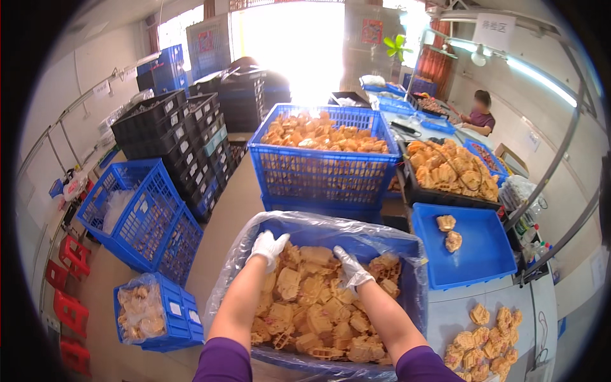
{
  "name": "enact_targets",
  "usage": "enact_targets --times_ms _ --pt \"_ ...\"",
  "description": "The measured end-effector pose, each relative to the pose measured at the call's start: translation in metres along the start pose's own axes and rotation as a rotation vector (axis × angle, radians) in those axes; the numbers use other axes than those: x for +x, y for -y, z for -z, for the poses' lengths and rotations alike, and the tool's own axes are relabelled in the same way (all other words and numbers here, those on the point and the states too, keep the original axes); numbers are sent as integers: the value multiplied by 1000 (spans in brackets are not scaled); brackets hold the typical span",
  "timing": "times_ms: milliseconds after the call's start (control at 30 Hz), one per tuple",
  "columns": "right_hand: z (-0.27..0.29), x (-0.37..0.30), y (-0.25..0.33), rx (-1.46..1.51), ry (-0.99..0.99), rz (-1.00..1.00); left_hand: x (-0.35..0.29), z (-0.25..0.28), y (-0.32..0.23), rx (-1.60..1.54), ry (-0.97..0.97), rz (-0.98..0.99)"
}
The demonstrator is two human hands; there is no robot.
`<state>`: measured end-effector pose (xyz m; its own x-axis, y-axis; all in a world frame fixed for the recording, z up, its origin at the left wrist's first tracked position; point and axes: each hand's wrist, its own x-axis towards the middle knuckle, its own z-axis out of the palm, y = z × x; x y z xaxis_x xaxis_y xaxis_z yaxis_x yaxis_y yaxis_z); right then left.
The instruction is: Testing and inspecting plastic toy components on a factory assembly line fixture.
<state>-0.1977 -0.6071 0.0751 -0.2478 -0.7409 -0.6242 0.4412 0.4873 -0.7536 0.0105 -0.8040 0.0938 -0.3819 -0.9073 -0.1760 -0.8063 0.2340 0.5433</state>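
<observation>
Bright opening (286, 51), top centre; lower centre, blue bin (312, 235) of tan parts (318, 318); I log left hand (268, 247), right hand (352, 268) near the parts' upper edge, fingers of both loosely extended.

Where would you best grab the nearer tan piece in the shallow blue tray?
Probably grip the nearer tan piece by its left and right edges, right hand from above: it lies clear of the walls of the blue tray, but the other piece crowds its far side.

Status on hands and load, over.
Left hand, right hand open, at tan pieces. Pieces heaped in blue bin, clear liner inside. Nothing visibly blocking.
</observation>
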Motion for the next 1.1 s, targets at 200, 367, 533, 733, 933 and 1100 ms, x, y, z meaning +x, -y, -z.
enact_targets --times_ms 200,367,533,733,933,1100 --pt "-55 29 -5 59 -243 48 16 12 -28 144 286 151" --pt "-57 63 -27 81 -231 112 15 -12 -34 94 241 247" --pt "-38 50 -13 -43 -3 0 33 -18 -22 31 363 237" --pt "-34 40 -9 -98 51 38 10 -3 -48 65 309 273" --pt "-34 40 -45 15 119 138 11 -19 -13 143 283 236" --pt "-29 34 -57 147 149 248 -35 10 -24 67 65 -34"
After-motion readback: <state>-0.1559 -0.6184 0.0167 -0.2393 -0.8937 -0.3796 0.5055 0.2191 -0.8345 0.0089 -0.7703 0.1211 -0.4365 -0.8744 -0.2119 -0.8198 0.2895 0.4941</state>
